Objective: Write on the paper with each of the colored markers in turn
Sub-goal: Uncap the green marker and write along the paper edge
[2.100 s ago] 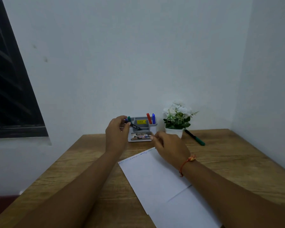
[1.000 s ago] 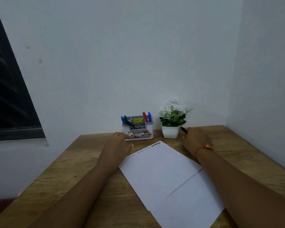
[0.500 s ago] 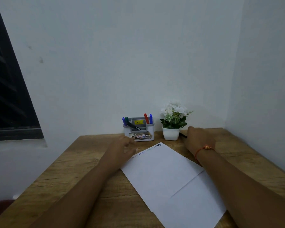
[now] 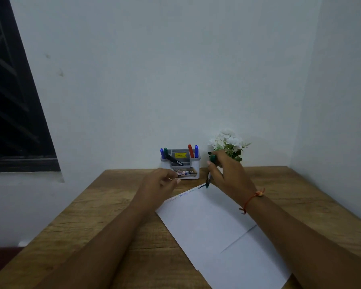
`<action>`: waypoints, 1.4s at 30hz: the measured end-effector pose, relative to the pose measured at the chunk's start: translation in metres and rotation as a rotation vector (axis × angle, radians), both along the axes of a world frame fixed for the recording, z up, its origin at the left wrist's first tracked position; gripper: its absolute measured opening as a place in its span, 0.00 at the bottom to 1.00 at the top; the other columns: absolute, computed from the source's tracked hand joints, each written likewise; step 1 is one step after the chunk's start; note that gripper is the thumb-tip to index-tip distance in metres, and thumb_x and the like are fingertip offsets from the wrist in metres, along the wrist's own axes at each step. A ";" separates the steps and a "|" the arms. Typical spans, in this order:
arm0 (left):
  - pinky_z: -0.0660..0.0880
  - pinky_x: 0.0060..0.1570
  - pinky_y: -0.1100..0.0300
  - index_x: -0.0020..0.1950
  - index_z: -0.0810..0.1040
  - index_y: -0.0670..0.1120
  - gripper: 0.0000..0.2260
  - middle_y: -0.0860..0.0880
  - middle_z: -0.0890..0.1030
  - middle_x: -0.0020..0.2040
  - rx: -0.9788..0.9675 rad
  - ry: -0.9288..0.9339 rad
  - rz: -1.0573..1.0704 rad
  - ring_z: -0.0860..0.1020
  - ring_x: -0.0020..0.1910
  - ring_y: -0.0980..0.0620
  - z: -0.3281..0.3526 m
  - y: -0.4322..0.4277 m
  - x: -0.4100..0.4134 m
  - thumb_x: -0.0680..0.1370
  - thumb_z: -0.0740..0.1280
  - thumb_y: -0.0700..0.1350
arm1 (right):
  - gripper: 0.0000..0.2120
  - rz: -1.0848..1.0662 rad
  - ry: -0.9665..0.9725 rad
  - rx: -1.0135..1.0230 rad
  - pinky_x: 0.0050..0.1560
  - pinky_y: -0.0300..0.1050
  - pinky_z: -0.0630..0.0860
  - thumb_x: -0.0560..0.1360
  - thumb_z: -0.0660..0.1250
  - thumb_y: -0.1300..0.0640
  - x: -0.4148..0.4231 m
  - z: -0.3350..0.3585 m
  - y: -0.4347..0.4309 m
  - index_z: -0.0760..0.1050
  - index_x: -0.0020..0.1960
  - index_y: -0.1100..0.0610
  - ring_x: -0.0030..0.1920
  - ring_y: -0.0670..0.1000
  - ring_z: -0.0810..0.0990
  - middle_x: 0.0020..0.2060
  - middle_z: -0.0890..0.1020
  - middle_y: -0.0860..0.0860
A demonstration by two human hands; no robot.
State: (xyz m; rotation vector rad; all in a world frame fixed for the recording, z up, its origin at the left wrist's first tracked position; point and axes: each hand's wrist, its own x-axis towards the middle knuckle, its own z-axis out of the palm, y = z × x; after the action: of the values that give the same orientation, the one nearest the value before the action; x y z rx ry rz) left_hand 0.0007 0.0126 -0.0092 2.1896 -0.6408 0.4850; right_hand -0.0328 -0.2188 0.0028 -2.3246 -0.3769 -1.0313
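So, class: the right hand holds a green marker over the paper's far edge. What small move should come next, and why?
Probably lower the green marker tip onto the paper beside the existing writing. The right hand already grips it tip-down just above that edge, and the left hand rests at the paper's corner.

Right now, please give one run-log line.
right hand: holds green marker | tip: at paper top edge | left hand: empty, beside paper

Five markers showing, four sitting in one grey organizer (image 4: 180, 163) at the far edge, a blue (image 4: 162, 153), a green (image 4: 165, 151), a red (image 4: 190, 150), another blue (image 4: 196, 150), plus one green marker (image 4: 210, 171) being held, one sheet of paper (image 4: 217, 230) lying near, one flower pot (image 4: 227, 142) far right, two hands working
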 end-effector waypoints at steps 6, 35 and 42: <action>0.76 0.45 0.65 0.51 0.81 0.55 0.05 0.57 0.83 0.45 -0.229 0.076 -0.091 0.79 0.46 0.60 0.008 -0.002 -0.008 0.78 0.68 0.51 | 0.19 0.101 0.053 -0.159 0.46 0.33 0.70 0.83 0.56 0.45 0.003 -0.006 0.024 0.77 0.64 0.54 0.48 0.42 0.73 0.49 0.76 0.44; 0.77 0.44 0.66 0.48 0.82 0.49 0.05 0.50 0.84 0.44 -0.308 0.305 0.019 0.81 0.43 0.56 -0.006 0.023 0.018 0.74 0.74 0.41 | 0.08 -0.062 0.348 -0.264 0.40 0.51 0.76 0.84 0.56 0.53 -0.006 -0.013 0.038 0.70 0.56 0.55 0.43 0.55 0.79 0.46 0.82 0.54; 0.72 0.42 0.67 0.45 0.79 0.53 0.08 0.54 0.80 0.43 0.054 0.300 0.124 0.77 0.44 0.57 -0.015 0.032 0.031 0.72 0.76 0.44 | 0.11 -0.012 0.380 -0.390 0.41 0.44 0.65 0.84 0.58 0.56 -0.005 -0.013 0.045 0.76 0.61 0.56 0.52 0.53 0.80 0.52 0.82 0.53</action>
State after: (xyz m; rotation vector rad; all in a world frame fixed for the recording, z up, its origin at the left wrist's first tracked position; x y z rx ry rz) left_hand 0.0316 0.0445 -0.0243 2.3016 -0.3611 0.1958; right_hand -0.0382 -0.1740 -0.0098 -2.8009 -0.4409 -0.5307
